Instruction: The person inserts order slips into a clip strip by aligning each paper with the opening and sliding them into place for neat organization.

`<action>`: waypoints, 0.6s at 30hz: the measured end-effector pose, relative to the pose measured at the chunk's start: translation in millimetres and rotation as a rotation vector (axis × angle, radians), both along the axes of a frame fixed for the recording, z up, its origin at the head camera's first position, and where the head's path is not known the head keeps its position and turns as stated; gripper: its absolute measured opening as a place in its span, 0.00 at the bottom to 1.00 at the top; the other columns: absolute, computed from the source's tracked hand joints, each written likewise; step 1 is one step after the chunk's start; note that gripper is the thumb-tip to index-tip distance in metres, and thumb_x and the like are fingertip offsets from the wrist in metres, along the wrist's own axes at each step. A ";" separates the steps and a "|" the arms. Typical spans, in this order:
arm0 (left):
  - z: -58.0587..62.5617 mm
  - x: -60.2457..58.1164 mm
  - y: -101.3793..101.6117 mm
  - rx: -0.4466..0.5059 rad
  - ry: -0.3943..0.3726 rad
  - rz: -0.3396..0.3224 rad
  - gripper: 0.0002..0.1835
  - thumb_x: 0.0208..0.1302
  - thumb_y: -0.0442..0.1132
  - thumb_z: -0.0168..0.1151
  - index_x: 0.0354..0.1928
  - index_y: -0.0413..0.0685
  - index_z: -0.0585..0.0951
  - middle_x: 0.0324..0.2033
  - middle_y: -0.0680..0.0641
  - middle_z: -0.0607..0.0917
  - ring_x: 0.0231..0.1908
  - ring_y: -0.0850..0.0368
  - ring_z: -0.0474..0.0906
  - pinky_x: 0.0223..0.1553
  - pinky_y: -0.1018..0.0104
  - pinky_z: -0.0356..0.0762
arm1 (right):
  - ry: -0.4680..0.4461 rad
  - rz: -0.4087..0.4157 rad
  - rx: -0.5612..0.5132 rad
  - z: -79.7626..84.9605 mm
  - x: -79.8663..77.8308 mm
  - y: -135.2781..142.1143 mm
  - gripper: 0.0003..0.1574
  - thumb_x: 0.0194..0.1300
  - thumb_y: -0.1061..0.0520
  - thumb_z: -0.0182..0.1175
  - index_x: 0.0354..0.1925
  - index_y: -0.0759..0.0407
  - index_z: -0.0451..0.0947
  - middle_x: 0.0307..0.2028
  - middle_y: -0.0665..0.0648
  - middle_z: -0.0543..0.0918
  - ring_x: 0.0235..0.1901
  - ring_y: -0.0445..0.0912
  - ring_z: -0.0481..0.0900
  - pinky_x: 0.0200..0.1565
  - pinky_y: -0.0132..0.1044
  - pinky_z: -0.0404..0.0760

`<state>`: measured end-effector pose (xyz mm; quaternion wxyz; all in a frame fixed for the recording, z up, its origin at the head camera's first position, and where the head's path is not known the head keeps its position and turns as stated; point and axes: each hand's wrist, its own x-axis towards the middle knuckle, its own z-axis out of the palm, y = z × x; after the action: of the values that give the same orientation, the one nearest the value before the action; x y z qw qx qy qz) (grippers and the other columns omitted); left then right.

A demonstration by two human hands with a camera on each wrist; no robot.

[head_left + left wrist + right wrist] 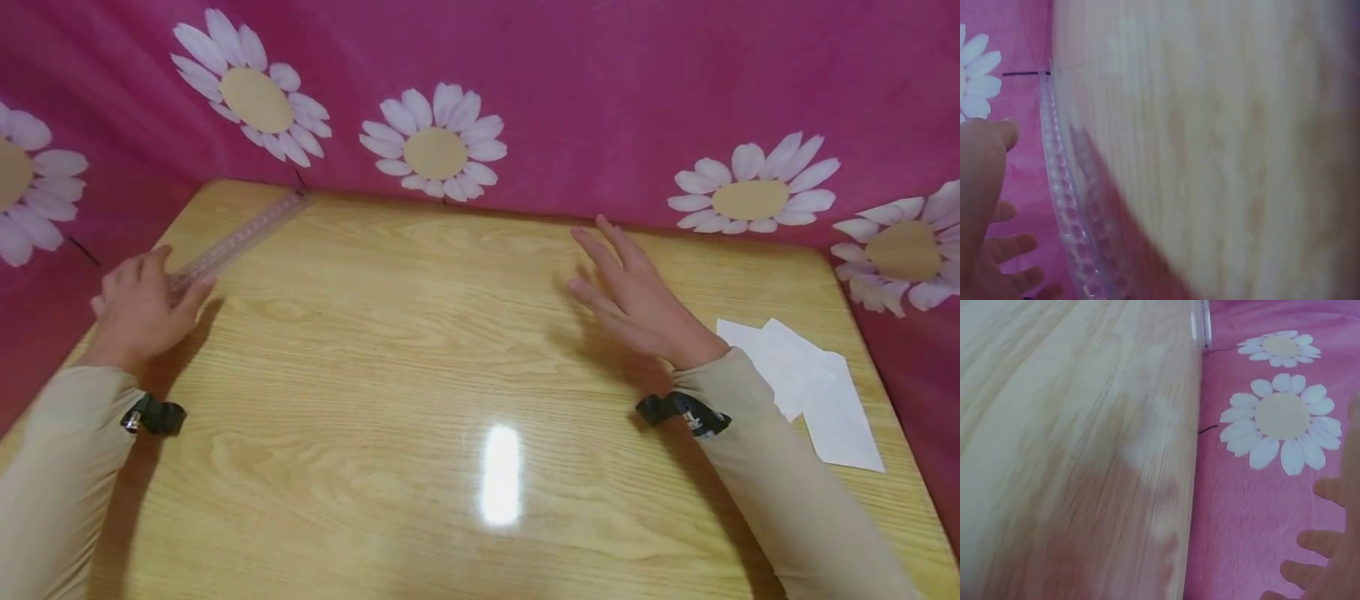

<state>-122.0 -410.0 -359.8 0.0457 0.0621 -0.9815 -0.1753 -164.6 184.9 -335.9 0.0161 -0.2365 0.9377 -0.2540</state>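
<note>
A long, narrow, clear plastic piece (240,242) lies at the table's far left, slanting toward the back edge. Rows of rounded cells run along this plastic piece (1063,187) in the left wrist view; its exact kind is unclear. My left hand (142,308) is at its near end, thumb and fingers spread apart, and the left wrist view shows the fingers (1013,247) not closed around it. Over the table's right half, my right hand (641,300) is held with fingers spread and nothing in it. The right wrist view catches only some of its fingertips (1319,544).
Several white paper pieces (795,367) overlap on the table's right side, beside my right forearm. The wooden table (360,375) has a bright light reflection near its front. A pink cloth (570,100) with white daisies rises along the back and sides.
</note>
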 end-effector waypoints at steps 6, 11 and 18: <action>-4.1 -6.8 -17.6 -0.016 -0.048 0.036 0.45 0.77 0.62 0.41 0.76 0.29 0.54 0.69 0.14 0.57 0.64 0.09 0.51 0.55 0.19 0.53 | -0.015 0.036 0.002 -0.3 -11.1 -22.2 0.46 0.78 0.28 0.43 0.84 0.40 0.45 0.85 0.55 0.39 0.84 0.60 0.42 0.79 0.68 0.51; -4.2 -11.7 -24.9 -0.046 -0.036 0.003 0.41 0.77 0.56 0.43 0.69 0.20 0.59 0.62 0.11 0.62 0.59 0.08 0.54 0.59 0.23 0.54 | -0.030 0.049 -0.001 -0.8 -18.3 -37.8 0.47 0.77 0.25 0.40 0.84 0.41 0.46 0.85 0.54 0.40 0.84 0.60 0.43 0.79 0.67 0.51; -2.5 -8.7 -32.1 -0.150 -0.087 -0.002 0.29 0.79 0.49 0.44 0.63 0.28 0.72 0.53 0.15 0.75 0.50 0.10 0.66 0.50 0.24 0.65 | -0.051 0.091 -0.021 -3.8 -27.5 -62.6 0.47 0.76 0.24 0.40 0.83 0.38 0.46 0.85 0.53 0.41 0.84 0.58 0.43 0.80 0.66 0.51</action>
<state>-130.7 -442.1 -362.3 0.0071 0.0650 -0.9930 -0.0983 -192.2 122.3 -339.7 0.0492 -0.2724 0.9226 -0.2686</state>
